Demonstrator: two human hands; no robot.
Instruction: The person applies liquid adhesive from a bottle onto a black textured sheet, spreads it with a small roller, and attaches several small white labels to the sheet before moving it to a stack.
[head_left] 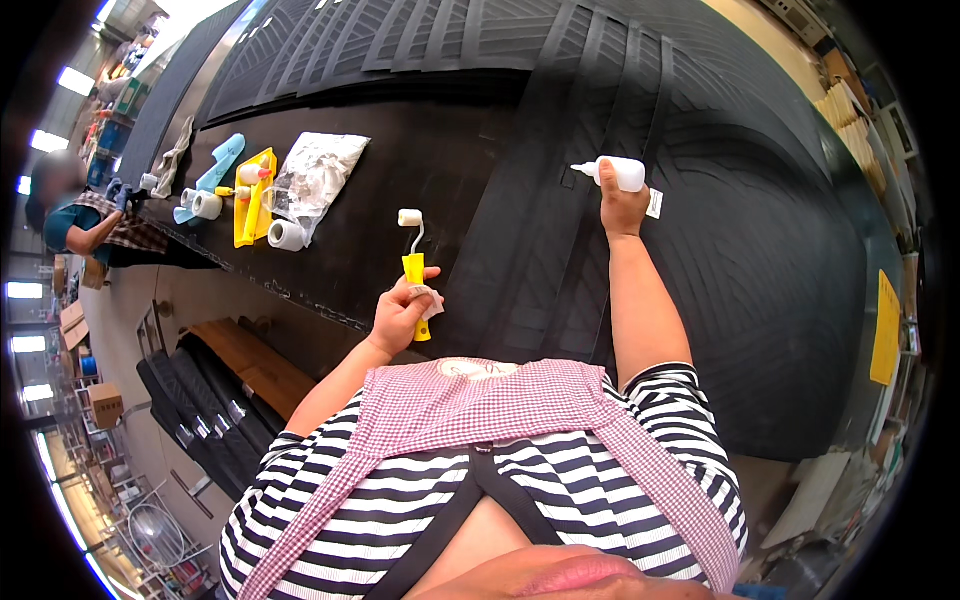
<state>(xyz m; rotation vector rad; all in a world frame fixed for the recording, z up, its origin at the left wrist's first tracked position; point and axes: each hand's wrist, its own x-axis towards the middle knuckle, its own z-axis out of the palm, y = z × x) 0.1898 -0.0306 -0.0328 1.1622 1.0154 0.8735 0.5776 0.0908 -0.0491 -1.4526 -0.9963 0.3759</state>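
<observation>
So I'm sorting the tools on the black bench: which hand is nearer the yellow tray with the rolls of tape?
Left. The left hand, holding a yellow-handled roller, is just right of the yellow tray; the right hand, gripping a white squeeze bottle, is farther right.

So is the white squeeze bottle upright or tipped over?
Tipped: the white squeeze bottle lies sideways in the right hand, nozzle pointing left over the black rubber mat.

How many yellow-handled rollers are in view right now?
2. One roller is in the left hand; the other lies on the black worktop far left, among the white rolls. More may be hidden there.
</observation>
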